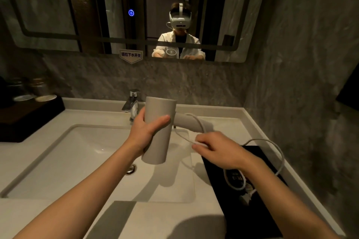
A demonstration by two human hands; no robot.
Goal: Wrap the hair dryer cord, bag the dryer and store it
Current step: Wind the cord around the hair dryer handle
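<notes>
A pale grey hair dryer point(158, 141) is held above the sink, barrel upright, its handle point(189, 121) pointing right. My left hand point(147, 130) is wrapped around the barrel. My right hand point(217, 148) pinches the white cord point(279, 153) just below the handle. One turn of cord lies over the handle. The rest loops out to the right and curls down onto a black bag point(250, 211) lying flat on the counter, where the plug point(245, 199) rests.
A white basin point(64, 157) with a drain sits below the dryer, a chrome tap point(132, 104) behind it. A dark tray point(27, 116) with glasses stands at the back left. A grey towel point(116, 217) lies at the counter's front. Stone wall close on the right.
</notes>
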